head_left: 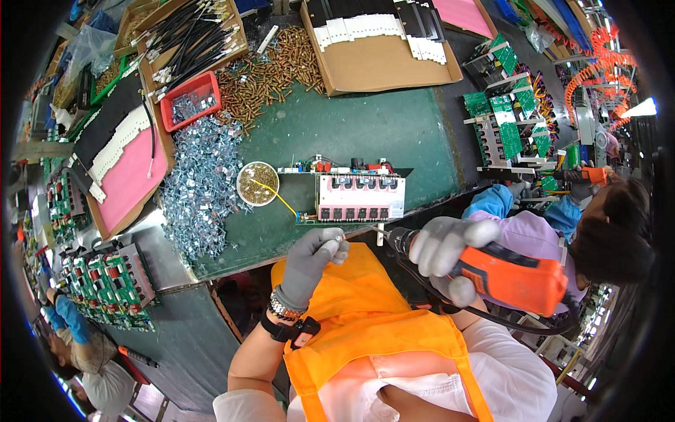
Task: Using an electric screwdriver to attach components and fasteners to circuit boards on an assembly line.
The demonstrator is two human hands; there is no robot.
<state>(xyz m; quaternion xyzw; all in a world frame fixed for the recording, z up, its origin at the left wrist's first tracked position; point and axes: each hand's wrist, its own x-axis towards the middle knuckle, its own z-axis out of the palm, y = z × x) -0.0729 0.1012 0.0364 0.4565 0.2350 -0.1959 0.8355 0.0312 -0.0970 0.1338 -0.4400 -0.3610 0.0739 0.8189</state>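
Head view: the left hand (314, 254) in a grey glove pinches a small metal clip (338, 238) between thumb and fingertips, just off the near edge of the green bench (365, 133); the right hand (441, 247) is wrapped firmly around an orange electric screwdriver (508, 276), bit pointing left toward the clip, tip close but I can't tell if it's touching. The circuit board assembly (360, 197) with its white heatsink block sits right ahead of both hands; a small bowl of brass screws (257, 183) is just to its left, beside a big pile of silvery clips (202, 186).

My take on doing this well: keep the clip held square and low near the board; line the bit straight on before pulling the trigger, otherwise it probably cams out; keep fingertips clear of the bit; the cable trailing under the driver could snag on the apron.
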